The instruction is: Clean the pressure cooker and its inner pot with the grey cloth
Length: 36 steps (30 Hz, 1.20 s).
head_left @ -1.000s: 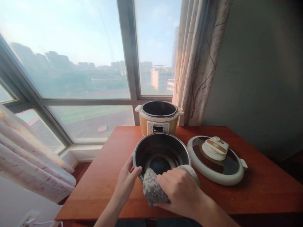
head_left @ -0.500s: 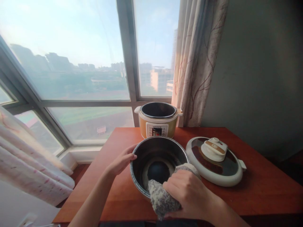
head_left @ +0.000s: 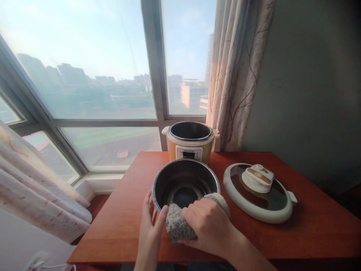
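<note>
Near edge of bench (head_left: 310, 233): inner pot (head_left: 184, 177), dark, round, mouth up, standing just in front of the person, between the two hands
Pot position: directly ahead of both wrists; its near rim lies under the fingers of both hands, its far rim towards the window
Pot axis: upright, no long axis across the bench; rim looks level
Left hand (head_left: 150, 222): at the pot's near-left wall, thumb hooked up over the rim, fingers wrapped against the outside; closed on the pot, steadying it
Right hand (head_left: 207, 226): at the near-right rim, fingers curled tight over a grey fleecy cloth (head_left: 176, 224)
Cloth: bunched, draped over the near rim, one part inside the pot, one part hanging outside; touching the left thumb
Nearer hand: both touch the pot; only the right carries the cloth
Behind pot: yellow cooker base (head_left: 189, 145), open, empty of its pot, close to the far rim
Right of pot: cooker lid (head_left: 259, 192), flat on the bench, knob up, just beside the pot, apart from the right hand
Beyond: window and curtain
</note>
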Available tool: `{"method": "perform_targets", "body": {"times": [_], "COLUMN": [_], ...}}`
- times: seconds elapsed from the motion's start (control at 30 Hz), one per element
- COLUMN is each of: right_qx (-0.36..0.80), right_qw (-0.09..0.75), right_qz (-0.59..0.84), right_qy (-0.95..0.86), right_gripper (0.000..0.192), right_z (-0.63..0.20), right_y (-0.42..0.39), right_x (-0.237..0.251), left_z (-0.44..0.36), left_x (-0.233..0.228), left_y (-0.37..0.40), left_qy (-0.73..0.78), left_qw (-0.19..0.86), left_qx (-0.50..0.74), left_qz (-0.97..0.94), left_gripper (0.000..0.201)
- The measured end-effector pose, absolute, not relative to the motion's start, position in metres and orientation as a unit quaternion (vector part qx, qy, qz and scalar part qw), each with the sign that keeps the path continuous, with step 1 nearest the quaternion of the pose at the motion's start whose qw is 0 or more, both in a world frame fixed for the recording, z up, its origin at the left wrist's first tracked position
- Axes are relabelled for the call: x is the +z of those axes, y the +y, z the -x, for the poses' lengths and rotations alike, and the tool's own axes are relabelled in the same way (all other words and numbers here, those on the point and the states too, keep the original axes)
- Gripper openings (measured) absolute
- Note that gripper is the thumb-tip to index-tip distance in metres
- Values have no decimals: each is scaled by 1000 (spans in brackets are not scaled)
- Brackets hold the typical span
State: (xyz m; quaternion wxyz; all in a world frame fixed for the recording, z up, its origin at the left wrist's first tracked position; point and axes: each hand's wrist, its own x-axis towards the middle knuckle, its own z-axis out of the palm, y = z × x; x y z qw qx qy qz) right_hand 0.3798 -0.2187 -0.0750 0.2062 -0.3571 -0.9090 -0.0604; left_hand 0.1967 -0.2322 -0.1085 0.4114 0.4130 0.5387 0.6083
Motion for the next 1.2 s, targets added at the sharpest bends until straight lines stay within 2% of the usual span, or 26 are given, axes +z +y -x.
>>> {"method": "perform_targets", "body": {"times": [0.47, 0.67, 0.87, 1.0, 1.13, 1.2], "right_qx": [-55, -44, -48, -53, -59, -64], "right_qw": [191, 200, 219, 228, 233, 237], "right_qz": [352, 322, 301, 310, 318, 317], "right_qy": [-915, -925, -927, -921, -917, -916], "right_gripper": [49, 52, 57, 55, 54, 53], "right_z": [-386, -410, -412, -409, -407, -405], "right_y": [-222, -217, -211, -210, -211, -210], "right_x": [-71, -74, -81, -83, -81, -80], "left_z": [-180, -155, -143, -148, -161, -169], "left_x": [-99, -83, -75, -87, -94, -93], "left_y": [-206, -161, -125, -132, -167, -190], "left_qy": [500, 447, 409, 428, 476, 502], "left_qw": [437, 521, 556, 516, 422, 355], "left_qx": [588, 495, 427, 489, 554, 545], "left_qz": [-462, -532, -584, -558, -537, -570], "left_gripper": [58, 60, 63, 63, 71, 66]}}
